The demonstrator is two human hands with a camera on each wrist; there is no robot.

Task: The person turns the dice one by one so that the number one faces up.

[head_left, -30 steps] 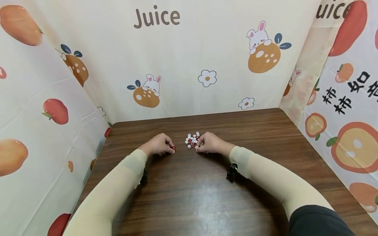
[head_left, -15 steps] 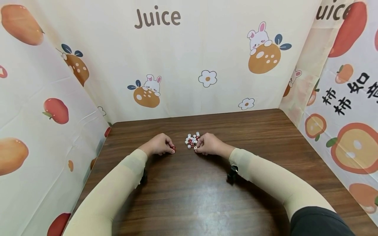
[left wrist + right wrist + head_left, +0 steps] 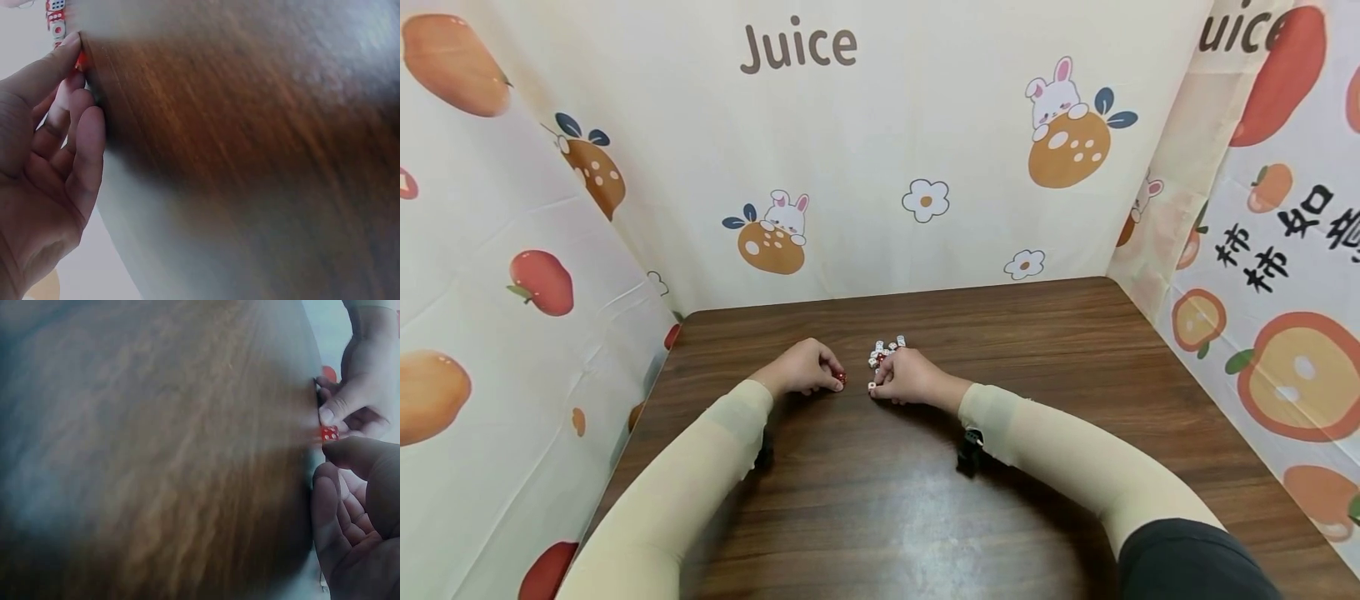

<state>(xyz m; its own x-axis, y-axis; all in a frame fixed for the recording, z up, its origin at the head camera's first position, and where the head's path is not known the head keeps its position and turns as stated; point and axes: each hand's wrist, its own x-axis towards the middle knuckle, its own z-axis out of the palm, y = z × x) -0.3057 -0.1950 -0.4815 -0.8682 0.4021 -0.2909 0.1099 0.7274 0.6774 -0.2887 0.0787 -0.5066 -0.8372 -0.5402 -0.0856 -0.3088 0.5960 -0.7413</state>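
Note:
Near the table's far middle, my left hand (image 3: 805,367) pinches a red die (image 3: 841,379) at the tabletop. In the left wrist view a sliver of that red die (image 3: 80,60) shows between thumb and fingertip. My right hand (image 3: 913,377) pinches a white die (image 3: 872,386) at its fingertips, a short gap to the right of the red one. A cluster of white and red dice (image 3: 878,358) lies just behind the right hand, which partly covers it. The right wrist view shows the red die (image 3: 329,433) beside the left hand's thumb; the white die is hidden there.
The dark wooden table (image 3: 850,483) reaches back to a printed cloth (image 3: 865,250) hung behind it. More printed cloth lines the left and right sides. A dark wrist camera (image 3: 972,450) hangs under the right forearm.
My right hand has moved left and slightly nearer with the white die, from the cluster's right side toward the red die. My left hand has stayed in place.

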